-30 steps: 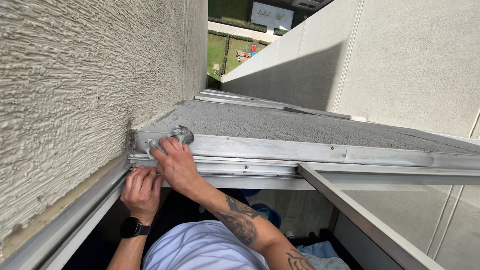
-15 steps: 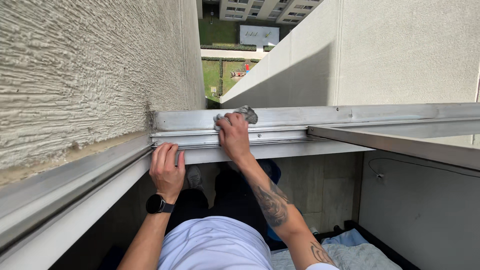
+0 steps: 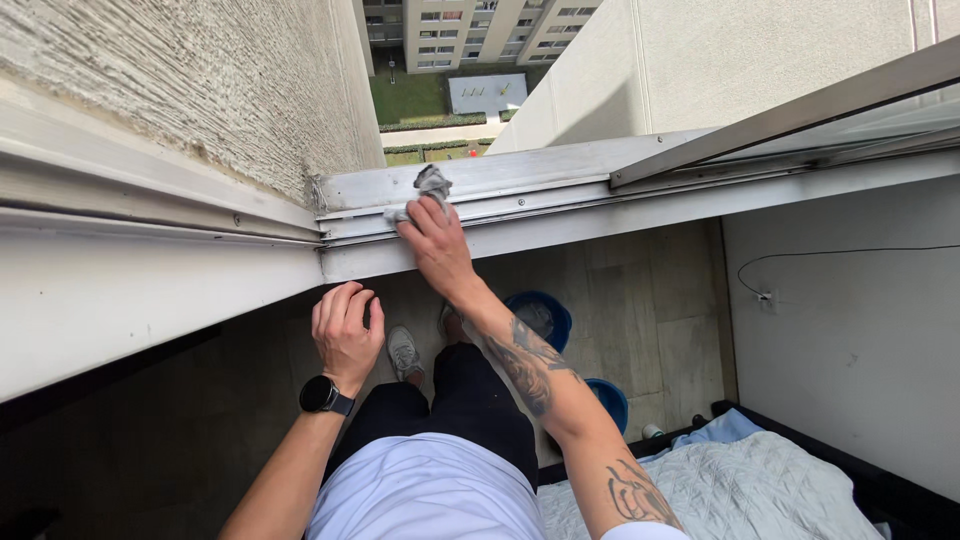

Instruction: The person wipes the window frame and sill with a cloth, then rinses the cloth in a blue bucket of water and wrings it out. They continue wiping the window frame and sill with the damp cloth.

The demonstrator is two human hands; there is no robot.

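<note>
Our right hand (image 3: 437, 243) has its fingers closed on a grey rag (image 3: 428, 187), pressing it onto the metal window track (image 3: 520, 190) near the corner. The rag looks soft, light and limp, so we'd bunch it in the palm. Our left hand (image 3: 345, 333) hangs loosely curled and empty below the sill.

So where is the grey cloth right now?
In the head view, the grey cloth lies on the metal window track, upper centre, pressed under the right hand, near the frame's corner by the textured wall.
</note>
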